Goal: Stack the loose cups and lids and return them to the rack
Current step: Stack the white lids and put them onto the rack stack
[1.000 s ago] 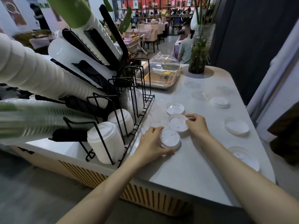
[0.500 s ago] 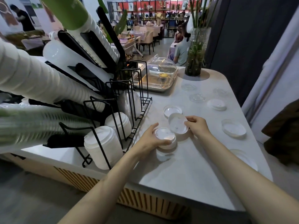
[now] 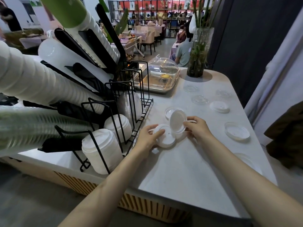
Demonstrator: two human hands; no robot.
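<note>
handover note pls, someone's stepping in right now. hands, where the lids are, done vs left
Left hand: grips a white lid stack just above the counter.
Right hand: pinches a single white lid, tilted on edge, beside that stack.
Done: rack already holds lid and cup stacks.
Left: add the tilted lid, then collect the loose lid behind it, the white lid farther back, the clear lids and the right-edge lid; rack everything.
</note>
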